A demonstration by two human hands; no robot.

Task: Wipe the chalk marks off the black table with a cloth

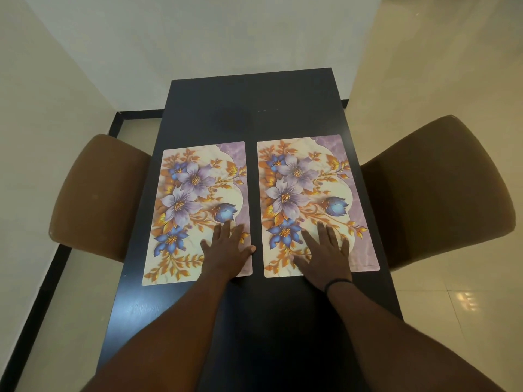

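Black table (254,94): I am seeing two floral placemats lying side by side at its middle. Left hand (226,250) is pressing flat, fingers spread, on the left placemat (184,193); right hand (325,256) likewise on the right placemat (311,179). Brown chairs (99,193) are flanking the table. Faint chalk marks (267,110) are lying beyond the placemats.

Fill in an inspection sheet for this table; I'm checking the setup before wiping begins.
Surface: long black wooden table, a short faint white mark near its far end.
Job's things: cloth, nothing seen.
Clutter: two rectangular floral placemats, left placemat and right placemat, side by side, apart.
Grippers: left hand flat on the left placemat; right hand flat on the right placemat.
Cables: nothing seen.
Surroundings: two brown upholstered chairs, cream tiled floor.
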